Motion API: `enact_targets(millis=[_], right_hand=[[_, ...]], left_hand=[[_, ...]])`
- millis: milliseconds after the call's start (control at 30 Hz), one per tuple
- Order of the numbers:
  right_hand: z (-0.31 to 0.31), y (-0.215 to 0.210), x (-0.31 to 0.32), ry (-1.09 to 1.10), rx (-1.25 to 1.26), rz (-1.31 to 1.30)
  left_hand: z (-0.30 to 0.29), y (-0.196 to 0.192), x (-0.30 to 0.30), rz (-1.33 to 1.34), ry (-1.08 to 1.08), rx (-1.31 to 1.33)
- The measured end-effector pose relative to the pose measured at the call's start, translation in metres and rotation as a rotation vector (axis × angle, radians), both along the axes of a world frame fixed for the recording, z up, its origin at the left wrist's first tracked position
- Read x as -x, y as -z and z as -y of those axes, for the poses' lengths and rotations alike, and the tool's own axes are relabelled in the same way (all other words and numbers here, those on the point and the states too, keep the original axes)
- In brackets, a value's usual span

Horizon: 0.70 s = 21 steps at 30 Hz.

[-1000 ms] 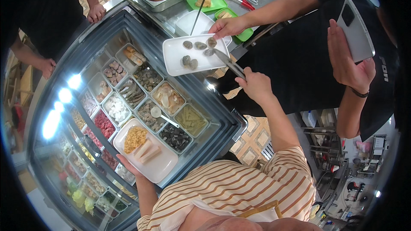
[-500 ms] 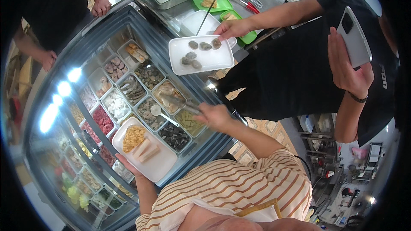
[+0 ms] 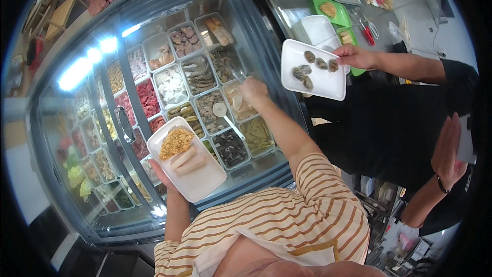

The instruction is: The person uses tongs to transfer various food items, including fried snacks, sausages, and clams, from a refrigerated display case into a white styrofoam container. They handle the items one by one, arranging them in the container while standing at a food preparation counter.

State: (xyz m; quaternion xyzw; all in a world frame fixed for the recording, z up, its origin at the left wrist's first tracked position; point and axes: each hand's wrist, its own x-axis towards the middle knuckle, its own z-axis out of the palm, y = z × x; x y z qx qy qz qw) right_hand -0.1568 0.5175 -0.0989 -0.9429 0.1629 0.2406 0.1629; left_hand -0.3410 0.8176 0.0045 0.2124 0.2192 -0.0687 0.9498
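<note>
Dark-grey framing enclosed the glass case [image 3: 266,61], its bins packed side by side. At the left, the left hand [image 3: 163,175] supported a white tray [image 3: 207,183] over the near bins, fingers part-curled at its edge. The tray bore a crumbly yellow cake [image 3: 176,142] with pale sticks [image 3: 188,163] beside it. Good support here meant a level tray: the sticks, I judged, would slide first if it dipped.

Further right, a white spoon [image 3: 220,110] lay across the bins, its handle pointing toward the wearer. Correct practice was to keep the forearm clear of that handle.

Beyond it, metal tongs [image 3: 239,75] reached to the dark shellfish bin [image 3: 223,64]. The fingers of the right hand [image 3: 253,91] were closed around the tongs; whether the tips had hold of anything, I could not tell. A sound grip called for a squeeze firm enough for slick shells, and a lift clear of the divider before any sideways travel.

At the far right, a co-worker's hand [image 3: 354,56] held a second tray [image 3: 328,90] with several shellfish [image 3: 321,63], just beside the case; the tongs required clearance there too.
</note>
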Motion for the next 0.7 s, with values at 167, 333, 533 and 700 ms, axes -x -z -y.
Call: enact_targets(millis=[167, 333, 533, 700], right_hand=[[0.001, 0.037, -0.05, -0.059, 0.094, 0.032], [-0.013, 0.056, -0.081, -0.118, 0.154, -0.018], [-0.015, 0.064, -0.089, -0.115, 0.115, -0.02], [-0.011, 0.046, -0.047, -0.069, -0.048, 0.028]], left_hand=[[0.004, 0.011, -0.011, -0.003, 0.006, 0.067], [0.007, 0.017, -0.022, -0.005, 0.025, 0.044], [0.006, 0.023, -0.024, -0.037, 0.043, 0.025], [0.007, 0.019, -0.022, -0.01, 0.045, 0.041]])
